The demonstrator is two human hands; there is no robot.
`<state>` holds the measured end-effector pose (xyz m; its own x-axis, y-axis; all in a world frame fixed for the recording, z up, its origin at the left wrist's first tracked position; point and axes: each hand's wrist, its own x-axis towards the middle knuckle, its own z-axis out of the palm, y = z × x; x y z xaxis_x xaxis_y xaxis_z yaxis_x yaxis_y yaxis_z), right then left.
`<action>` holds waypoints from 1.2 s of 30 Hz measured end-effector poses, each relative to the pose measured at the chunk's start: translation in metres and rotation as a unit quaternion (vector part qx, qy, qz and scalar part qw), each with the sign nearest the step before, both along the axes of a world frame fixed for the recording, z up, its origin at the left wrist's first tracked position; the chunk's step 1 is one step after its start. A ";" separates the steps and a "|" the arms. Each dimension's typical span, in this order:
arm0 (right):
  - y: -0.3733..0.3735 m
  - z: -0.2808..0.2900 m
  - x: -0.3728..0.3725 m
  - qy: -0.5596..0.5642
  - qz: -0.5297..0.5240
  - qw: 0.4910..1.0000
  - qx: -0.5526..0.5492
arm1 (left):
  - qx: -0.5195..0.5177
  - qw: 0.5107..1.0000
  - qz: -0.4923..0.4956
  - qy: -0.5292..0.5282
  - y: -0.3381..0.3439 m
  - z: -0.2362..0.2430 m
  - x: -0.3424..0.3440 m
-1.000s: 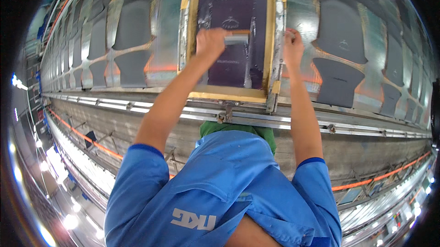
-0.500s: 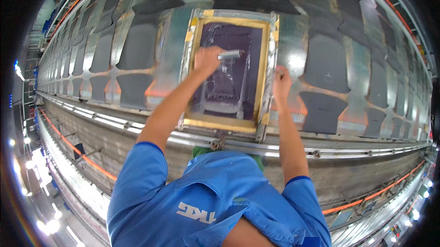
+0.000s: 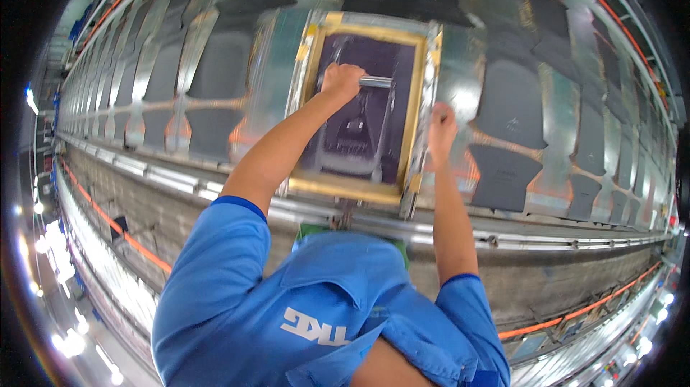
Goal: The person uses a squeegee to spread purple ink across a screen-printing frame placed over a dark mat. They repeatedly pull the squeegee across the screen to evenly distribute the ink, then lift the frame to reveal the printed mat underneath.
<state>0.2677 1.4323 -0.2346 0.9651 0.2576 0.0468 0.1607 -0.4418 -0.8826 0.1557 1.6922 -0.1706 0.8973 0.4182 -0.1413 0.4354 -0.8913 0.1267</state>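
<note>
My left hand (image 3: 341,81) is closed on a metal-bladed squeegee (image 3: 376,81), held over the upper part of a dark purple printing screen (image 3: 392,128). Glossy smears and a pale printed shape show on the mesh. The screen sits in a metal frame with a yellow taped border (image 3: 322,193), laid on the long metal table. My right hand (image 3: 443,118) is closed just outside the frame's right rail (image 3: 431,63); what it holds, if anything, is too small to make out.
Dark grey fabric cut pieces (image 3: 510,110) lie in rows along the sloping metal table (image 3: 259,99) on both sides. A metal rail (image 3: 539,242) runs along the near edge, with a walkway (image 3: 546,272) and orange piping (image 3: 596,301) beyond at the sides.
The whole scene sits lower in view than a second ago. My left hand with the squeegee has shifted slightly up and right since half a second ago; my right hand stays beside the frame.
</note>
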 end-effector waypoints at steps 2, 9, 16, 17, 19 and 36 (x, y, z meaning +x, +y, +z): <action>-0.013 -0.011 0.003 -0.016 0.004 1.000 0.008 | -0.006 0.999 0.012 0.043 -0.052 0.011 -0.039; -0.018 -0.007 0.032 0.066 0.036 0.997 0.021 | -0.041 0.984 -0.032 -0.171 -0.167 -0.030 -0.177; -0.034 -0.008 0.071 0.054 0.037 0.998 0.013 | -0.128 0.975 0.015 -0.183 -0.180 -0.012 -0.168; -0.030 -0.003 0.070 0.032 0.039 0.998 0.033 | -0.124 0.971 0.031 -0.200 -0.180 -0.002 -0.162; -0.018 0.010 0.062 0.037 0.043 0.998 0.013 | -0.108 0.969 0.027 -0.222 -0.178 0.007 -0.150; 0.142 0.034 -0.039 -0.019 0.057 0.998 0.020 | -0.187 0.962 0.112 -0.162 0.009 0.048 -0.240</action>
